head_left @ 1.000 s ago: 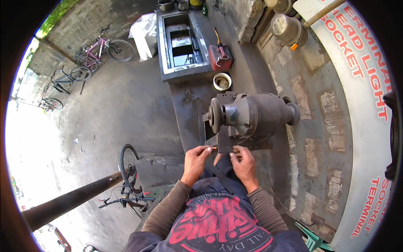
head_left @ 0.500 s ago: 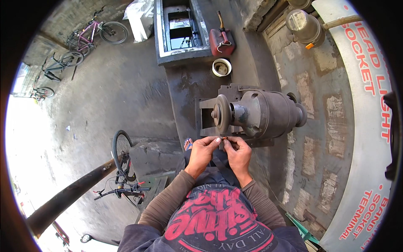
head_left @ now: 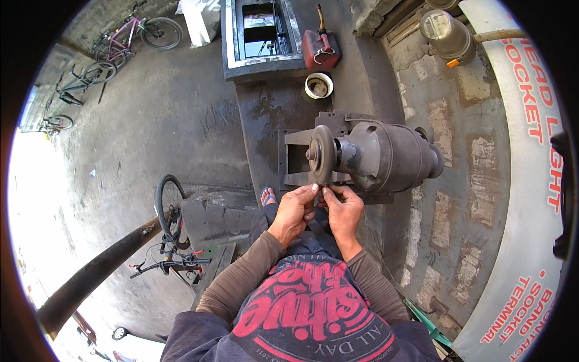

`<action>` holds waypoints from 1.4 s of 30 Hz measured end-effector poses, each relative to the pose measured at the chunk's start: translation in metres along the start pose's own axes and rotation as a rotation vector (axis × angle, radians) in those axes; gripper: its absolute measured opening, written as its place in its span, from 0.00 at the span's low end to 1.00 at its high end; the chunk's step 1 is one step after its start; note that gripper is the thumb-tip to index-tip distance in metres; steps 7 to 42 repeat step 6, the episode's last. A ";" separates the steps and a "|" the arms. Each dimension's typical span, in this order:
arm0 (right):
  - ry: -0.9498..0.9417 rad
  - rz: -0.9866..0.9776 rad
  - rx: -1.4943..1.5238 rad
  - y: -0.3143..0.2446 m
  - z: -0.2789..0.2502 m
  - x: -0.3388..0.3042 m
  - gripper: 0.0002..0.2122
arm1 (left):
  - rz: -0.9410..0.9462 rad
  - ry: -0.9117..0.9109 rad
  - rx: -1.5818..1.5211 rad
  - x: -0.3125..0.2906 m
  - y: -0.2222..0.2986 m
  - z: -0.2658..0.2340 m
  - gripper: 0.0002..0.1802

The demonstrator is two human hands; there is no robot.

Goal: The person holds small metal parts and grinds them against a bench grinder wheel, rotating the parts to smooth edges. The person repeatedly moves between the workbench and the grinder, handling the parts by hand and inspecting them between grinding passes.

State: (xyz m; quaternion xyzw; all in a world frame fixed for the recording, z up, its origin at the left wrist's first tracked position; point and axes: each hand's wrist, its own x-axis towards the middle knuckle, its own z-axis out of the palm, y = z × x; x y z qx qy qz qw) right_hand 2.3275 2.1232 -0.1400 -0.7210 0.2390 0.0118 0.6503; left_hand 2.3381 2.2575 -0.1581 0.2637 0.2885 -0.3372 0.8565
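Observation:
My left hand and my right hand are side by side in front of a bench grinder, thumbs and fingertips pinched together. Between them they hold a small piece, mostly hidden by the fingers now; it looked copper-coloured a moment ago. The fingertips sit right at the near lower edge of the round grinding wheel. Whether the piece touches the wheel I cannot tell. The wheel is mounted on the left end of a dusty, grey-brown cylindrical motor, bolted to a metal stand.
Beyond the grinder are a white bucket, a red jerrycan and a metal-framed box. A bicycle and a dark pole stand at left. A brick wall and a printed sign run along the right.
Both hands have moved up slightly, closer to the wheel's lower edge. The copper-coloured piece between the fingertips has become mostly hidden. The view has shifted a little.

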 end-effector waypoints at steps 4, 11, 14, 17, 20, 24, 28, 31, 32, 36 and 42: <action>-0.013 0.008 -0.006 0.000 0.001 0.001 0.05 | 0.002 0.006 -0.019 0.000 0.002 0.001 0.11; -0.023 0.010 -0.013 -0.002 0.003 0.002 0.05 | 0.000 0.013 -0.020 -0.002 0.003 0.002 0.11; -0.023 0.010 -0.013 -0.002 0.003 0.002 0.05 | 0.000 0.013 -0.020 -0.002 0.003 0.002 0.11; -0.023 0.010 -0.013 -0.002 0.003 0.002 0.05 | 0.000 0.013 -0.020 -0.002 0.003 0.002 0.11; -0.023 0.010 -0.013 -0.002 0.003 0.002 0.05 | 0.000 0.013 -0.020 -0.002 0.003 0.002 0.11; -0.023 0.010 -0.013 -0.002 0.003 0.002 0.05 | 0.000 0.013 -0.020 -0.002 0.003 0.002 0.11; -0.023 0.010 -0.013 -0.002 0.003 0.002 0.05 | 0.000 0.013 -0.020 -0.002 0.003 0.002 0.11; -0.023 0.010 -0.013 -0.002 0.003 0.002 0.05 | 0.000 0.013 -0.020 -0.002 0.003 0.002 0.11; -0.023 0.010 -0.013 -0.002 0.003 0.002 0.05 | 0.000 0.013 -0.020 -0.002 0.003 0.002 0.11; -0.023 0.010 -0.013 -0.002 0.003 0.002 0.05 | 0.000 0.013 -0.020 -0.002 0.003 0.002 0.11; -0.023 0.010 -0.013 -0.002 0.003 0.002 0.05 | 0.000 0.013 -0.020 -0.002 0.003 0.002 0.11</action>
